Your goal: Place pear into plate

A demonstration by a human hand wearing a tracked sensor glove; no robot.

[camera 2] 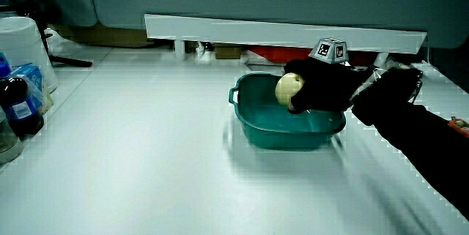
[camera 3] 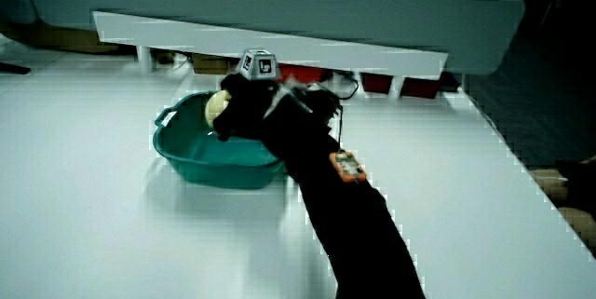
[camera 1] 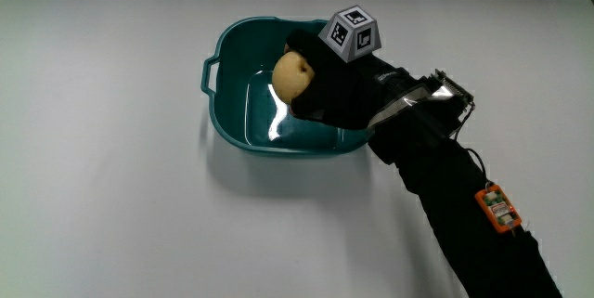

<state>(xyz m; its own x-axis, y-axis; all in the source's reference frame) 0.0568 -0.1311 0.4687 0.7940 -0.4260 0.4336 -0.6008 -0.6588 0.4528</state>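
Note:
A yellowish pear (camera 1: 293,77) is held in the black gloved hand (camera 1: 327,89), whose fingers are curled around it. The hand hovers over the inside of a teal basin-like plate (camera 1: 229,123) with a small handle. In both side views the pear (camera 2: 289,88) (camera 3: 216,106) sits above the plate's rim (camera 2: 253,134) (camera 3: 191,168), clear of the plate's floor. A patterned cube (camera 1: 351,32) rides on the back of the hand. The black forearm (camera 1: 464,219) stretches from the plate toward the person.
A low white partition (camera 2: 286,31) runs along the table's edge farthest from the person. In a side view, a white container (camera 2: 23,48) and dark bottles (camera 2: 20,109) stand at the table's edge. An orange tag (camera 1: 497,209) is strapped on the forearm.

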